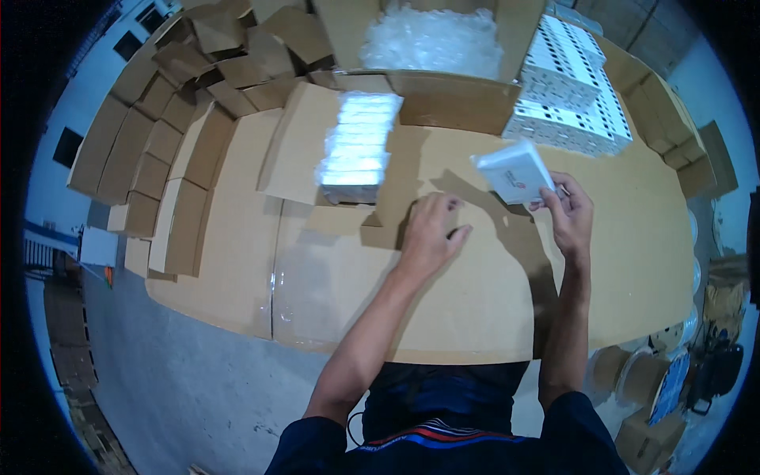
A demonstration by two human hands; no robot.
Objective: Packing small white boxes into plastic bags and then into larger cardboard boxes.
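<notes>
Head view: at centre frame the left hand [431, 231] rests palm-down, fingers loosely curled, holding nothing, on the cardboard table [475, 309]. Right of centre, the right hand [570, 212] grips a small white box [514, 170] by its corner. A row of wrapped packs [358, 148] lies upper centre.

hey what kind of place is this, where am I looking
Probably a packing or warehouse workstation: a cardboard-covered table, stacks of flat cardboard pieces, white printed boxes piled at the back, and an open carton of clear bagged items. The right hand holds a small white box.
</notes>
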